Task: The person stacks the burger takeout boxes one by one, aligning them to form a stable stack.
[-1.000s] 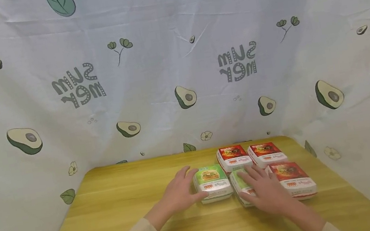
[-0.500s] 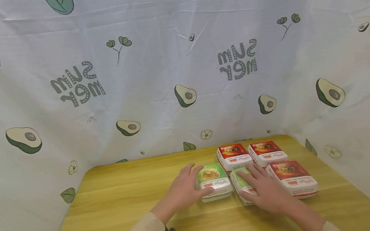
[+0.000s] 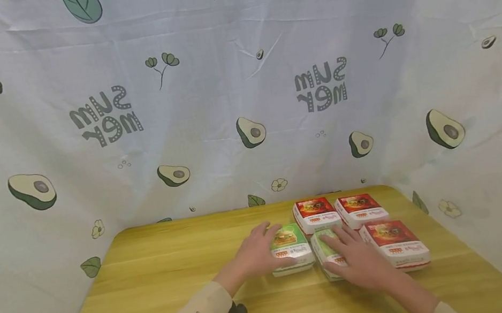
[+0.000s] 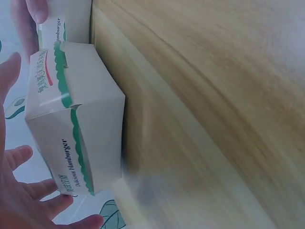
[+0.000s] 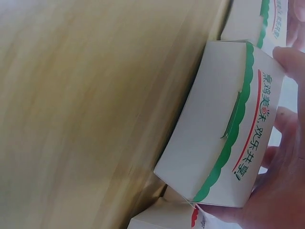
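Note:
Two green-topped hamburger boxes lie side by side on the wooden table. My left hand [image 3: 257, 253] is spread at the left side of the left green box [image 3: 293, 252], its thumb across the front edge and fingers over the far left corner. In the left wrist view the fingers extend along that box's side [image 4: 76, 157]. My right hand [image 3: 363, 264] lies over the second green box [image 3: 327, 247], fingers stretched across its top and thumb at its front left. The right wrist view shows this box's white front [image 5: 217, 119] with a green scalloped band.
Two red-topped hamburger boxes stand behind, one at back left [image 3: 316, 215] and one at back right [image 3: 361, 210]. A third red-topped box [image 3: 397, 245] stands right of my right hand. A printed avocado curtain [image 3: 204, 104] hangs around the table [image 3: 167, 277].
My left hand has moved to the right, onto the left green box's side, and covers more of its left edge. My right hand stays over the second green box.

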`<state>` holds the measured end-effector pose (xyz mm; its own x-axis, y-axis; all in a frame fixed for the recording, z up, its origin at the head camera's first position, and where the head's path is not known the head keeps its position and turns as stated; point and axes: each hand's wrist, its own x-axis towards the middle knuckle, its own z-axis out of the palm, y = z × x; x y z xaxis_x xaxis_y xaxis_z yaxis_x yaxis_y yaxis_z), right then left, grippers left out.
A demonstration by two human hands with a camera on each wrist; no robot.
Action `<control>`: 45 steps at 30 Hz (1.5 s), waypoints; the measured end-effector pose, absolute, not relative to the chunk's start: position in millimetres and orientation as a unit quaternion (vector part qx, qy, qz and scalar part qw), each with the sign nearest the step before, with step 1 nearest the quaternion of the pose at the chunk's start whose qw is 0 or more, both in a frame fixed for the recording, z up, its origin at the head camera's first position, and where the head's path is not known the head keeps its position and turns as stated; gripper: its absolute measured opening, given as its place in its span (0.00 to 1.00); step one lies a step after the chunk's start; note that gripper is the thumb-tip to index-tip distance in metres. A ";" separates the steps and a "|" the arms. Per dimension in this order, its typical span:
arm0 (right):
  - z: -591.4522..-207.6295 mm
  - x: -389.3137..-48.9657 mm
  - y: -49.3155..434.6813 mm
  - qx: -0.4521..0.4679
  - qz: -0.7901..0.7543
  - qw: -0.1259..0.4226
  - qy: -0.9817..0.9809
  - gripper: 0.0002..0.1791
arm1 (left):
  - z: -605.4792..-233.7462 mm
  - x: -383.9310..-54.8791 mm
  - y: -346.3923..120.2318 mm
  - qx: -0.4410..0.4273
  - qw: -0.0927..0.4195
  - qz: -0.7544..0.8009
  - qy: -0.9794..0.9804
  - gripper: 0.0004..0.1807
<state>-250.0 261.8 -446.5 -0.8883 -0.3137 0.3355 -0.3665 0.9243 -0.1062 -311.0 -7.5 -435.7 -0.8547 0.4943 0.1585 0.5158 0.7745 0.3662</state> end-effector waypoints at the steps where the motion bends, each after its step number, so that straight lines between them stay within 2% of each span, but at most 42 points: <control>1: -447.0 -250.1 261.4 0.176 0.085 0.159 -0.968 0.36 | -437.2 -311.1 -7.2 -0.268 0.023 -0.202 -0.942 0.55; 7: -448.9 -250.7 260.3 0.169 0.083 0.153 -0.970 0.36 | -443.3 -310.9 -6.9 -0.267 0.012 -0.217 -0.939 0.54; 14: -447.7 -251.7 260.0 0.161 0.080 0.146 -0.973 0.36 | -447.1 -310.7 -8.0 -0.275 0.016 -0.224 -0.935 0.50; 23: -447.5 -250.9 258.3 0.162 0.084 0.146 -0.972 0.36 | -447.9 -307.0 -15.0 -0.270 0.023 -0.223 -0.937 0.49; 45: -446.2 -250.3 259.5 0.155 0.077 0.136 -0.976 0.37 | -445.2 -301.4 -55.2 -0.263 0.018 -0.217 -0.940 0.48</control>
<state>-250.3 259.5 -446.2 -0.9152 -0.2813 0.2887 -0.3232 0.9401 -0.1087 -301.4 -55.2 -445.2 -0.8606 0.4872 0.1486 0.5031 0.7675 0.3974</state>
